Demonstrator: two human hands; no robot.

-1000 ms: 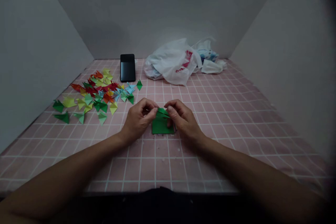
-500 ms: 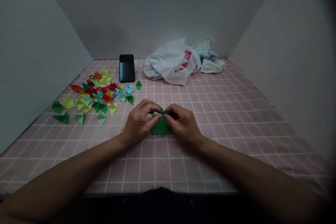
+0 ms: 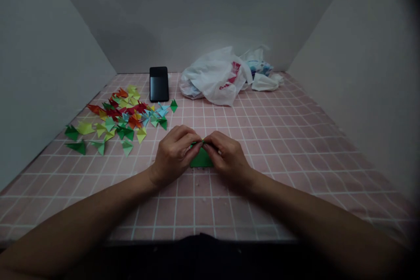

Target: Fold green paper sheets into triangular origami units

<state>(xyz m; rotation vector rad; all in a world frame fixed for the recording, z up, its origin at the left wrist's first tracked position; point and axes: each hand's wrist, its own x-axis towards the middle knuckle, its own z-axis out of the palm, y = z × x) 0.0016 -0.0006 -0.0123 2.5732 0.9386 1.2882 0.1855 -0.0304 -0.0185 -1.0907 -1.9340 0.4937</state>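
Note:
My left hand [image 3: 175,151] and my right hand [image 3: 229,153] meet over the near middle of the table, thumbs and forefingers pinched. Between the fingertips is a small folded piece of green paper [image 3: 202,141], mostly covered by the fingers. Just below it lies flat green paper [image 3: 201,159], its sides partly behind both thumbs. I cannot tell whether this flat part joins the folded piece. Left of my hands spreads a heap of small folded paper pieces [image 3: 124,132] in green, yellow, red, orange and light blue.
A black phone [image 3: 159,85] lies at the back. To its right are a crumpled white plastic bag [image 3: 213,76] with red print and a smaller white and blue bundle [image 3: 259,68]. A pink checked cloth [image 3: 282,140] covers the table, with grey walls around three sides.
The green tip that stood up between my fingers is now lower and more hidden. My fingertips have drawn closer together over the paper. The heap and the bags stay put.

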